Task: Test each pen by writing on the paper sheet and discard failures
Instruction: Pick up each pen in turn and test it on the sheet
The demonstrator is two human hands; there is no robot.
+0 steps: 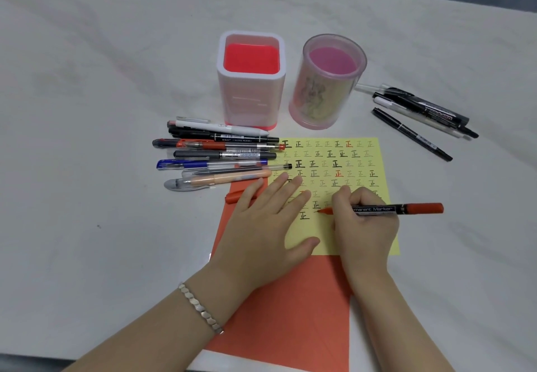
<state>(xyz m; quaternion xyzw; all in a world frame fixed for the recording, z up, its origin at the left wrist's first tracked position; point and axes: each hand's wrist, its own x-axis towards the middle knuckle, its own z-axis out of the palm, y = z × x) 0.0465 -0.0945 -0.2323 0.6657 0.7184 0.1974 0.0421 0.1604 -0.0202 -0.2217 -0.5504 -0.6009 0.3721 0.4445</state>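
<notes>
A yellow paper sheet [360, 165] covered with rows of written marks lies on an orange sheet [293, 307]. My right hand [363, 226] grips a red permanent marker [406, 208] with its tip touching the yellow sheet beside the lowest marks. My left hand [267, 223] rests flat on the sheet's left edge, fingers spread. The marker's red cap [234, 196] lies just left of my left fingers. A row of several pens [218, 156] lies left of the sheet.
A white square pen holder with a red inside [251, 80] and a clear round holder with a pink inside [327, 83] stand behind the sheet. Several black and white pens [421, 115] lie at the right on the white table cover.
</notes>
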